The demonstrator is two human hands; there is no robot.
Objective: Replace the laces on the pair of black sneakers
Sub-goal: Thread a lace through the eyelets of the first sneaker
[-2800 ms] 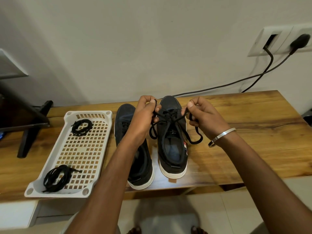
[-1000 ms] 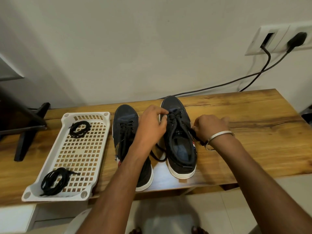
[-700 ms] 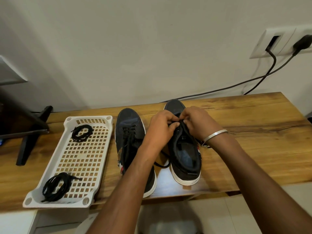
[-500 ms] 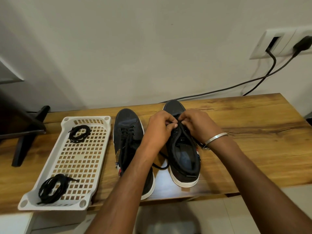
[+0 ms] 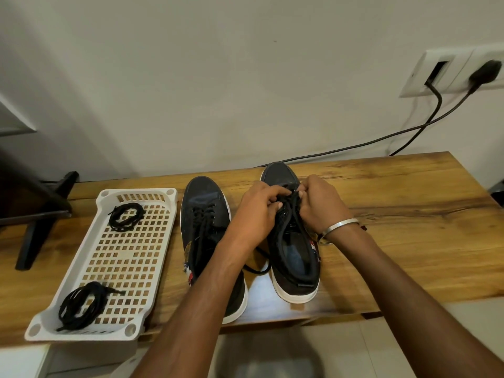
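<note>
Working at the upper eyelets of the right-hand sneaker [image 5: 293,241], both hands meet just right of the frame's centre: the left hand [image 5: 256,211] and the right hand [image 5: 320,204] each have curled fingers pinching the black lace [image 5: 293,203] where it crosses the tongue, so each grip is closed on the lace rather than on the shoe. That lace is thin, limp cord that will sag and twist as soon as tension drops (a slack loop of it already trails onto the tabletop [image 5: 409,227] between the two shoes), so it is best held close to the eyelet or near its stiff tip, with short pulls. The sneaker itself looks light, with a soft fabric upper and a firmer white sole; it could slide on the smooth wood when tugged, so steadying it by the collar or sidewall seems wise. Its mate, the left-hand sneaker [image 5: 204,214], stands just beside it at centre frame, laced, partly hidden by the forearm. In the white basket [image 5: 90,257] at lower left lie two coiled lace bundles, one near the far end [image 5: 126,216] and one at the near end [image 5: 81,305]; both are floppy and prone to tangling, so lift each by the whole coil.
</note>
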